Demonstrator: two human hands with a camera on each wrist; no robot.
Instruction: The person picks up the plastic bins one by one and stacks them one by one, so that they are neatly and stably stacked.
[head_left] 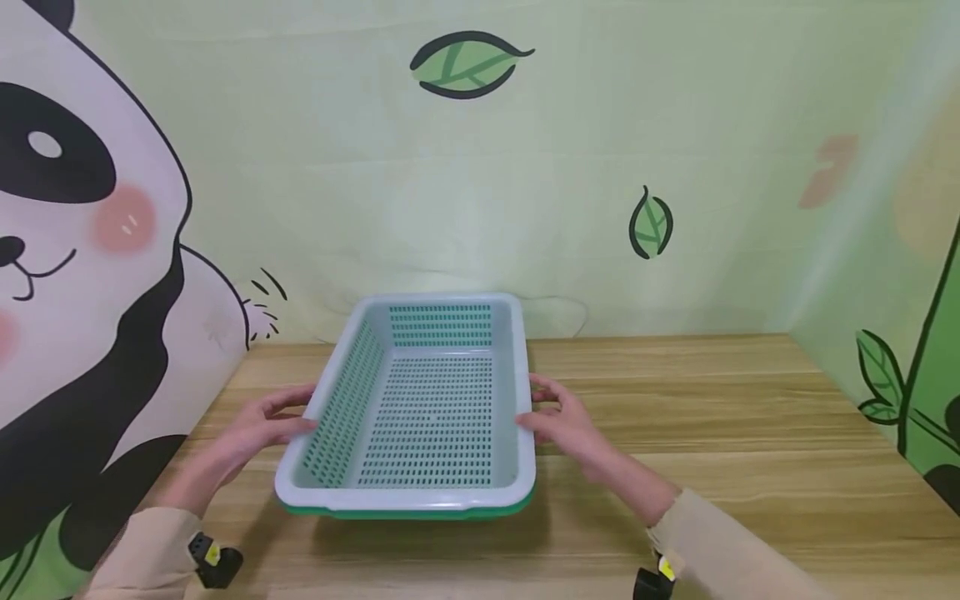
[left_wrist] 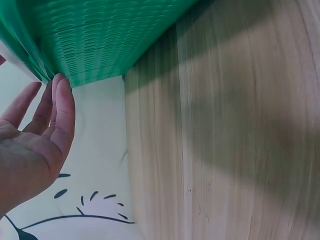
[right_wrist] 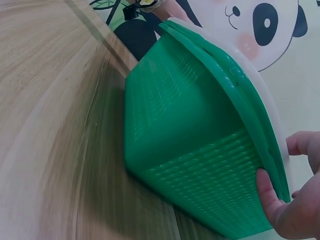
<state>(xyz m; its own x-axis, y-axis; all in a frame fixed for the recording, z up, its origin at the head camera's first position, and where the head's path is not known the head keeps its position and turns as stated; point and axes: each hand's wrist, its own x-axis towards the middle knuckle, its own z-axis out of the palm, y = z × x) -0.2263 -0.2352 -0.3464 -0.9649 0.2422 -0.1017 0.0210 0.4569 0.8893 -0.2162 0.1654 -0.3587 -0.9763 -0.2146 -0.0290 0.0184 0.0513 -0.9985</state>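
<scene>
A white perforated plastic basket (head_left: pixel 442 421) sits nested inside a green one (right_wrist: pixel 205 140), whose edge shows just under the white rim in the head view. My left hand (head_left: pixel 258 425) holds the stacked rims at the left side, thumb on top and fingers below. In the left wrist view its fingertips meet the underside of the green rim. On the opposite side my right hand (head_left: pixel 562 421) grips the rims, thumb over the white edge. The right wrist view shows one of its fingers against the green wall. Nothing lies inside the white basket.
The baskets are over a wood-grain table (head_left: pixel 675 400), casting a shadow toward its front. Behind the table hangs a pale green backdrop (head_left: pixel 337 167) with a panda and leaves printed on it. Small black devices are strapped at both sleeves (head_left: pixel 157 542).
</scene>
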